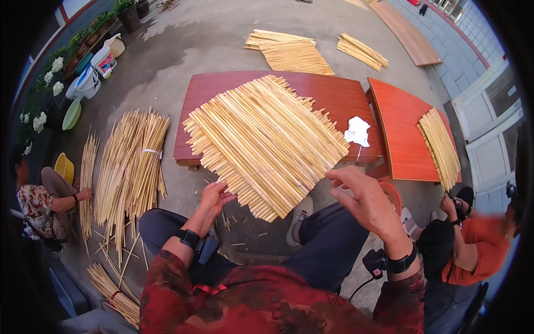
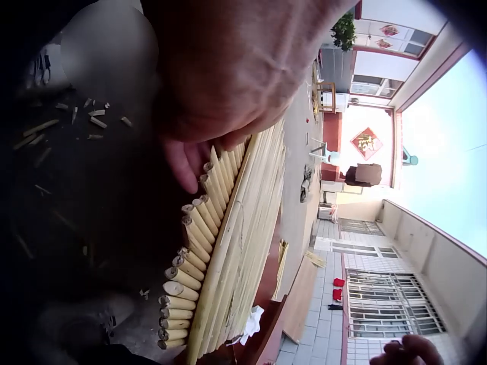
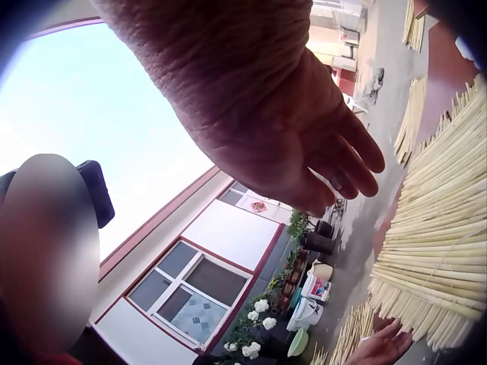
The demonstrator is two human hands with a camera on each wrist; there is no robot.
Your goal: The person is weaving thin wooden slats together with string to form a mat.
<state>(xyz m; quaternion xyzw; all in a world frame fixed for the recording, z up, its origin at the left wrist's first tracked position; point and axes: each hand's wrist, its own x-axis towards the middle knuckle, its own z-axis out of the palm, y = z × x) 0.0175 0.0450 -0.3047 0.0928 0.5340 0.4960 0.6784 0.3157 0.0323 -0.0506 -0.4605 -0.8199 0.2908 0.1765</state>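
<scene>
Reaching past the near edge of the red-brown counter (image 1: 345, 92), a broad mat (image 1: 267, 139) of slender stalks lay with its far part over the top and its near corner above the seated person's knees. Its colour ran from pale straw to deeper tan, with brownish streaks. The upper stalks sat closely side by side, slanting from far left to near right; beneath them a crosswise layer poked out in a ragged fringe along the left and far right edges. The cut ends were round, some sliced aslant, and a thin strand (image 1: 267, 171) crossed the near part.

The hands were apart. The left hand (image 1: 212, 199) was at the near left edge, fingers loosely extended; whether they bore any weight could not be told. The right hand (image 1: 367, 200) hung just off the right corner, fingers slightly bent and holding nothing.

A crumpled white item (image 1: 357, 131) lay right of the mat. Farther right, a second mat (image 1: 439, 147) rested on an orange-red tabletop (image 1: 397, 133), near a person in orange (image 1: 481, 250). To the left stood a tied bundle of stalks (image 1: 144, 167), beside another person (image 1: 39, 206); more stalk panels (image 1: 297, 55) lay on the far ground.
</scene>
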